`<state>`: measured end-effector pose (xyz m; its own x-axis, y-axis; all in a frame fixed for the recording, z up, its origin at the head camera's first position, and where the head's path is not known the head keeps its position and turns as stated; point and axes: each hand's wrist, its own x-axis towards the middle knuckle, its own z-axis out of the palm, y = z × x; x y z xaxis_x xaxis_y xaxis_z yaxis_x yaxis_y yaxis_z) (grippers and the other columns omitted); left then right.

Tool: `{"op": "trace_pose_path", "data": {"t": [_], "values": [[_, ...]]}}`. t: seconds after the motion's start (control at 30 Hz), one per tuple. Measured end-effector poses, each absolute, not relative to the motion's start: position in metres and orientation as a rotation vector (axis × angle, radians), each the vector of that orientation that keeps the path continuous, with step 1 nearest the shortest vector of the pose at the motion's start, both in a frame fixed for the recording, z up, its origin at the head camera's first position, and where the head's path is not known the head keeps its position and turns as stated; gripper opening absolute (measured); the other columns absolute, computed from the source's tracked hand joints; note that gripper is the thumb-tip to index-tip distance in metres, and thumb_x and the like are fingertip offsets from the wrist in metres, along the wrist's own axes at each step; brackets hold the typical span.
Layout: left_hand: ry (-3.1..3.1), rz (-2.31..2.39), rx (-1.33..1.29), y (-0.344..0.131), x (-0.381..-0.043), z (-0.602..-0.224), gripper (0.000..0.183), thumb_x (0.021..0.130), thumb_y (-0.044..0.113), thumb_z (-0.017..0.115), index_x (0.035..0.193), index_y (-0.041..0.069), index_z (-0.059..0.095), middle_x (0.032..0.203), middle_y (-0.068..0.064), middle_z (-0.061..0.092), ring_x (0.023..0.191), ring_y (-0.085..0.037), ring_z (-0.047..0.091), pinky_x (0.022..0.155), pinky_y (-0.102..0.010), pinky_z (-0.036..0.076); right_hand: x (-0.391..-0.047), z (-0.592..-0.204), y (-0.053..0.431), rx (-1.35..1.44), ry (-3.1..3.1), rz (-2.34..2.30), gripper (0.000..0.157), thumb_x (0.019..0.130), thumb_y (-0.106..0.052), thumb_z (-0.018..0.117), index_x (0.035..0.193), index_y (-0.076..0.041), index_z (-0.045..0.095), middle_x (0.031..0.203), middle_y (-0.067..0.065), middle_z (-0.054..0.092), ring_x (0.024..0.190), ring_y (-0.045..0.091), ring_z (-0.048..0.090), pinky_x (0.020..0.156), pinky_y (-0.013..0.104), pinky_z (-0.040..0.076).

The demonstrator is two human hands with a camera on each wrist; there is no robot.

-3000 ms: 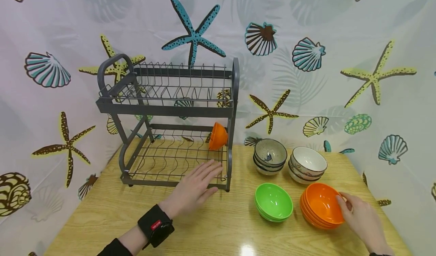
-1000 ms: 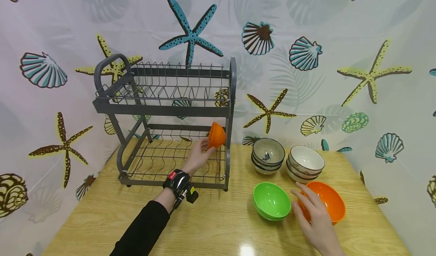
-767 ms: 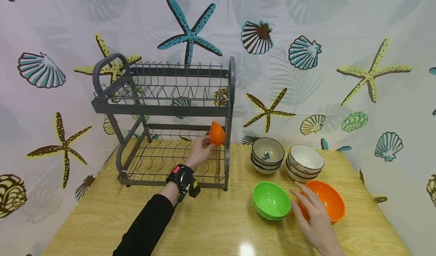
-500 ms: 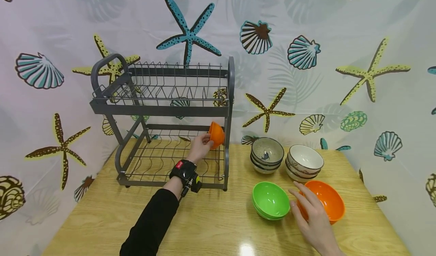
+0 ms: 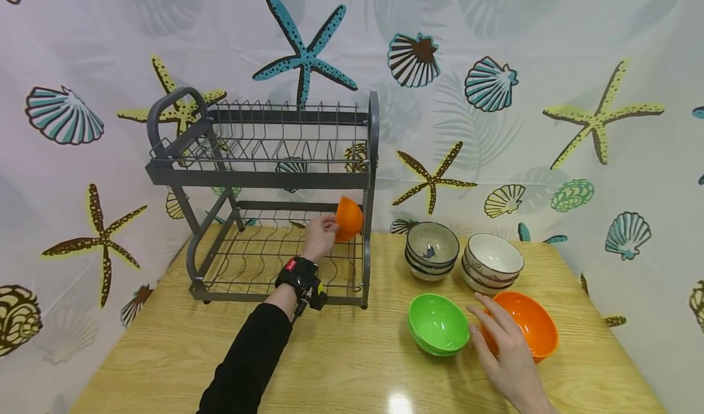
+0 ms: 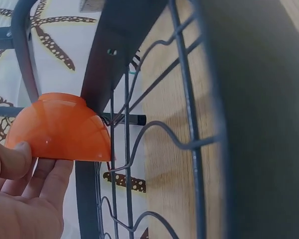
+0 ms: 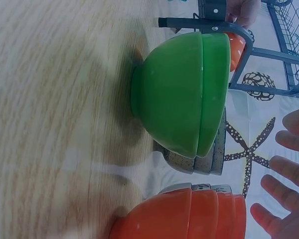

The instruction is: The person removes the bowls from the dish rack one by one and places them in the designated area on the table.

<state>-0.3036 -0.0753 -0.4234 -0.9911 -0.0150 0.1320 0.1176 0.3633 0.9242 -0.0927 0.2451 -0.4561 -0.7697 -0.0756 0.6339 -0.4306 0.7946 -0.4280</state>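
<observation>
In the head view, an orange bowl (image 5: 349, 219) stands on its side at the right end of the lower tier of a dark grey dish rack (image 5: 258, 179). My left hand (image 5: 320, 236) pinches its rim. The left wrist view shows the thumb on the bowl's (image 6: 65, 130) outer wall and the other fingers under the rim. My right hand (image 5: 510, 356) holds nothing and hovers over the left side of a stack of orange bowls (image 5: 533, 323), partly hiding it. In the right wrist view its fingers (image 7: 289, 172) are spread and relaxed, apart from the bowls.
Nested green bowls (image 5: 439, 323) stand left of the orange stack. Behind them are stacks of grey speckled bowls (image 5: 432, 246) and white patterned bowls (image 5: 495, 256). The rack's upper tier, with wire dividers (image 5: 283, 139), overhangs the left hand. A patterned cloth (image 5: 429, 10) hangs behind the wooden table (image 5: 352, 365).
My left hand has reached from the rack's front to the racked orange bowl and gripped it; the bowl has turned slightly. My right hand has left the orange stack's right rim and shifted left.
</observation>
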Motion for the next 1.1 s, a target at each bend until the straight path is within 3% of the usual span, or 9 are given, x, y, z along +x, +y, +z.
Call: {"op": "trace_pose_path", "data": {"t": [0.33, 0.63, 0.97, 1.1], "values": [[-2.289, -2.020, 0.026, -0.088, -0.297, -0.421, 0.029, 0.102, 0.000, 0.052, 0.129, -0.010, 0.058, 0.127, -0.031, 0.064, 0.113, -0.040, 0.065, 0.094, -0.045, 0.059, -0.094, -0.457, 0.247, 0.374, -2.374, 0.757, 0.033, 0.086, 0.004, 0.072, 0.118, -0.001, 0.070, 0.137, 0.019, 0.060, 0.123, 0.038, 0.054, 0.109, -0.003, 0.015], [-2.163, -2.285, 0.120, -0.102, -0.291, -0.422, 0.037, 0.105, 0.006, 0.049, 0.140, -0.005, 0.051, 0.133, -0.028, 0.058, 0.124, -0.036, 0.060, 0.109, -0.047, 0.051, -0.094, -0.458, 0.248, 0.366, -2.375, 0.769, 0.032, 0.087, 0.003, 0.071, 0.118, -0.003, 0.070, 0.137, 0.019, 0.060, 0.122, 0.037, 0.054, 0.108, -0.004, 0.016], [-2.200, -2.163, 0.069, -0.111, -0.267, -0.417, 0.029, 0.104, 0.006, 0.052, 0.132, -0.002, 0.057, 0.115, -0.017, 0.064, 0.108, -0.025, 0.065, 0.098, -0.037, 0.058, -0.095, -0.456, 0.247, 0.361, -2.379, 0.768, 0.030, 0.088, 0.003, 0.070, 0.118, -0.002, 0.070, 0.137, 0.019, 0.060, 0.121, 0.038, 0.054, 0.105, -0.005, 0.015], [-2.201, -2.111, -0.002, -0.112, -0.255, -0.413, 0.028, 0.104, 0.005, 0.052, 0.131, -0.003, 0.057, 0.114, -0.019, 0.063, 0.110, -0.028, 0.066, 0.097, -0.036, 0.059, -0.096, -0.455, 0.247, 0.368, -2.361, 0.770, 0.031, 0.087, 0.005, 0.070, 0.118, 0.000, 0.070, 0.137, 0.020, 0.061, 0.119, 0.037, 0.053, 0.106, -0.005, 0.017]]}}
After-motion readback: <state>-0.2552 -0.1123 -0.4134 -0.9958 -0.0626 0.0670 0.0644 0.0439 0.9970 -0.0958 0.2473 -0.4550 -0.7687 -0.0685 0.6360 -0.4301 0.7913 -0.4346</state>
